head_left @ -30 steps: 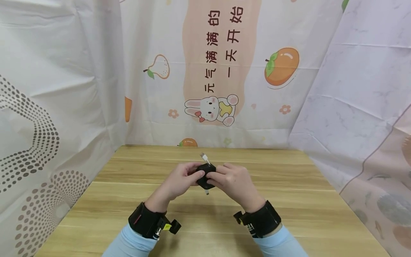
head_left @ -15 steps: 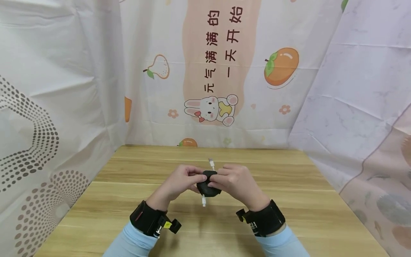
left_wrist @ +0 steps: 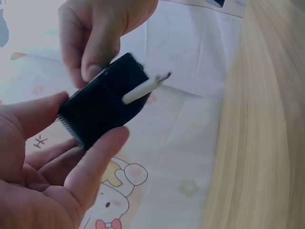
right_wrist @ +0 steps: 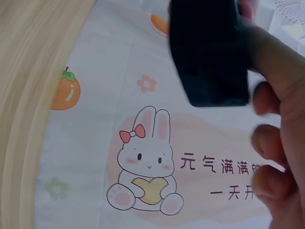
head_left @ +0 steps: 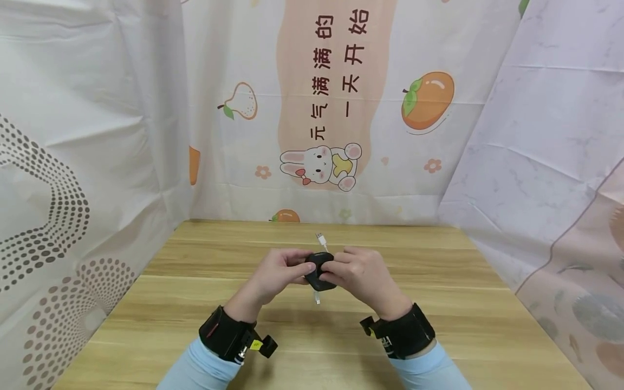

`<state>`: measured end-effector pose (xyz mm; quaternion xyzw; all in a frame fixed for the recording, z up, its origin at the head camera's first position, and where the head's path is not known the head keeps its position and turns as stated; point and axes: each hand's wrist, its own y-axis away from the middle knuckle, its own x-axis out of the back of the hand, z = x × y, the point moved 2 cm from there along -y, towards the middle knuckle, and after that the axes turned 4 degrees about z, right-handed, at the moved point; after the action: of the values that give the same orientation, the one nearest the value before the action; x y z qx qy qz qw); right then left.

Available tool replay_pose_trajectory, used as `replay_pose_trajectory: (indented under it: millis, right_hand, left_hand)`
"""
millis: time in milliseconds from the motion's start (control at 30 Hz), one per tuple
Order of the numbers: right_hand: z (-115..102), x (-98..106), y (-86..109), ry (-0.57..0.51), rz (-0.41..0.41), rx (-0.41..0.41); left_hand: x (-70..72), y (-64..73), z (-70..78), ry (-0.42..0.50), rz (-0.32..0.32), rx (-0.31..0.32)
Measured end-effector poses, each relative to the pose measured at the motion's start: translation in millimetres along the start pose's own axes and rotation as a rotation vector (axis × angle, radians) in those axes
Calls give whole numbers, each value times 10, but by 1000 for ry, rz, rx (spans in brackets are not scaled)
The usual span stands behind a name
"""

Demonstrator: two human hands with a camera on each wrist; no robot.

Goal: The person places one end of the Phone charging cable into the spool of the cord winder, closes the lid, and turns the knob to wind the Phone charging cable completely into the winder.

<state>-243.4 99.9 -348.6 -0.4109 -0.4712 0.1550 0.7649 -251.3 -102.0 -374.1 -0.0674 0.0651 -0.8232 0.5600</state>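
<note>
A small black cable winder case [head_left: 318, 281] is held above the wooden table between both hands. From its far side pokes a white USB plug [head_left: 322, 240]; a smaller white connector [head_left: 317, 297] hangs out of the near side. My left hand [head_left: 281, 272] grips the case at its left edge, thumb on one face and fingers on the other. In the left wrist view, the white connector [left_wrist: 140, 91] sticks out from the dark case [left_wrist: 102, 102]. The fingers and thumb of my right hand [head_left: 358, 271] pinch the case's right part, some fingertips hidden.
The light wood table [head_left: 312, 346] spreads beneath both hands. Behind it hangs a white curtain [head_left: 234, 200] printed with fruit, a rabbit and writing. More hanging cloth closes in the left and right sides. Each wrist wears a black strap with a small camera.
The case dipped toward me, then rose again and now sits slightly farther right. Its tilt changed, and both white plug ends swung along with it. Both hands kept hold.
</note>
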Motion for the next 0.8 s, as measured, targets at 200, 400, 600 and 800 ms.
replay_pose_trajectory:
  millis: [200, 400, 600, 800]
  right_hand:
    - [-12, -17, 0, 61, 106, -24]
    - [-62, -46, 0, 174, 192, -62]
    - [-96, -81, -8, 242, 248, -90]
    - [-54, -112, 2, 201, 237, -114]
  left_hand:
    - [-14, 25, 67, 21, 63, -32]
    - [-57, 61, 176, 48, 124, -68]
    - [-37, 19, 77, 91, 173, -118]
    - [-3, 7, 48, 89, 182, -101]
